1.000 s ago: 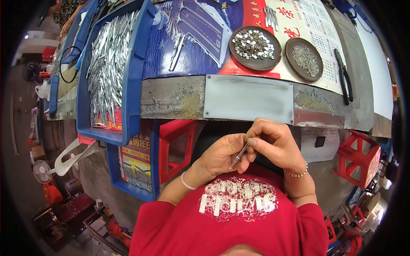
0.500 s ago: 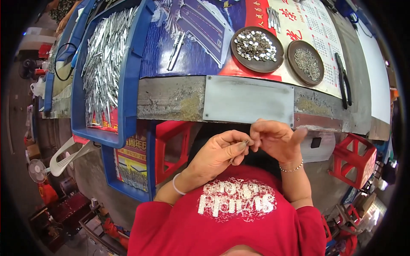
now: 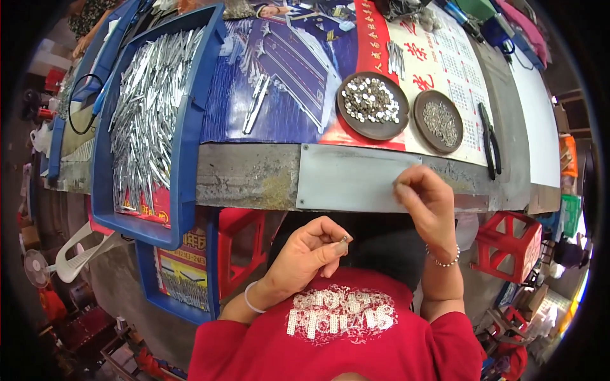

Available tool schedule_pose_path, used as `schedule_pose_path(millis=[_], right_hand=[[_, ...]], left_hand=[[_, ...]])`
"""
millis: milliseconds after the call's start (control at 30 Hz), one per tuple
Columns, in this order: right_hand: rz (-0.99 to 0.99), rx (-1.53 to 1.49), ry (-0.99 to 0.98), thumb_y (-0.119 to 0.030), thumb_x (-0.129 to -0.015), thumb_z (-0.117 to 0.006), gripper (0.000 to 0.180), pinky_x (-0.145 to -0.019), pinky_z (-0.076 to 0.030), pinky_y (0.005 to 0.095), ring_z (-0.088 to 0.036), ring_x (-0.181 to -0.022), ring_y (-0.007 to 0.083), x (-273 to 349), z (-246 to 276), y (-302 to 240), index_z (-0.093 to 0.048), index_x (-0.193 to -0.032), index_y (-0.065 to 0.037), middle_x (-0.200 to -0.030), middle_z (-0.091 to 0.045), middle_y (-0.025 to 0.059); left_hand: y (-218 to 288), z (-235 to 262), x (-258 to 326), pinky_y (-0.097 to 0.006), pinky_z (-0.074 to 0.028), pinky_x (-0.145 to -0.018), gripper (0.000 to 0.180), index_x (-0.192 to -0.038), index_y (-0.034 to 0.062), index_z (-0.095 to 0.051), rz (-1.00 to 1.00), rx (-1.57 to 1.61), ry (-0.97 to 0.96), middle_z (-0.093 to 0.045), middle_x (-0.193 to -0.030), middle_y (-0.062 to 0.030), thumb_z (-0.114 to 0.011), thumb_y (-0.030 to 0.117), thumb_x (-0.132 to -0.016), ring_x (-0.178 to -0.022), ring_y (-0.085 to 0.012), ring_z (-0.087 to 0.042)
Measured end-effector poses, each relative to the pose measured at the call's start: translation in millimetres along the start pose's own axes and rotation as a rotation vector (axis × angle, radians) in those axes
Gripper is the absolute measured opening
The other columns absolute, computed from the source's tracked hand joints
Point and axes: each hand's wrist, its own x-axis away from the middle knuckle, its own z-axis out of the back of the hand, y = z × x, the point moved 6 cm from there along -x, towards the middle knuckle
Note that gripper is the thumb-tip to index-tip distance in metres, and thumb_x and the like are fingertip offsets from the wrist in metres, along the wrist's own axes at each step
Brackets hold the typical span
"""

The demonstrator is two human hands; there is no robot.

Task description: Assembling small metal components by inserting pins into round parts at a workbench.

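Observation:
My left hand (image 3: 305, 257) is closed in front of my red shirt, with a small metal piece (image 3: 345, 241) pinched between thumb and forefinger. Raised over the right part of a pale metal plate (image 3: 349, 181) at the bench edge, my right hand (image 3: 431, 200) has thumb and fingertips pressed together. Whatever lies in that pinch, if anything, is too small to make out. Beyond it sit two round brown dishes: one dish (image 3: 368, 133) holds shiny small discs, the other dish (image 3: 447, 147) holds tiny metal pins or rivets.
At left a blue bin (image 3: 184, 165) holds many thin metal strips. Below it hangs a second blue bin (image 3: 213, 267) with more metal pieces. Black-handled pliers (image 3: 490, 143) lie right of the dishes. Narrow metal pieces (image 3: 256, 105) rest on the poster. Red stools (image 3: 508, 244) stand under the bench.
My hands have come apart. The right hand has moved up toward the dishes and closed into a pinch; the left has drawn slightly left and down, still holding the small metal piece.

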Motion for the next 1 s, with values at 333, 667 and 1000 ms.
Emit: schedule_pose_path(millis=[333,667,1000], right_hand=[[0.382,0.917,-0.064,-0.011,-0.076,-0.067,0.026,-0.076,-0.04,0.0361,-0.052,-0.088,0.026,-70.5,-15.4,-33.4,-0.061,-0.1,-0.003,-0.091,-0.052,0.0104],[0.384,0.903,-0.079,-0.005,-0.076,-0.063,0.011,-0.073,-0.039,0.036,-0.051,-0.08,0.0284,-71.7,-18.8,-30.7,-0.06,-0.086,-0.001,-0.083,-0.051,0.0101],[0.303,0.137,-0.254,0.006,-0.071,-0.067,0.017,-0.058,-0.047,0.0295,-0.059,-0.066,0.0233,6.5,-57.1,-38.4,-0.057,-0.083,0.0,-0.076,-0.058,0.0105]], left_hand=[[12.6,13.7,5.5,-0.02,-0.039,-0.051,0.01,-0.098,0.0028,-0.054,-0.156,-0.005,0.05,-0.056,-0.092,-0.0081,-0.053,-0.002,-0.09,-0.06,-0.0089,-0.047],[17.2,14.5,2.4,-0.021,-0.039,-0.056,0.015,-0.106,0.0017,-0.053,-0.193,0.011,0.069,-0.055,-0.09,-0.0076,-0.052,0.001,-0.091,-0.063,-0.0098,-0.047],[16.5,3.5,-1.2,-0.018,-0.04,-0.063,0.02,-0.113,0.0019,-0.051,-0.298,-0.142,0.1,-0.053,-0.09,-0.0012,-0.049,0.005,-0.094,-0.071,-0.005,-0.048]])
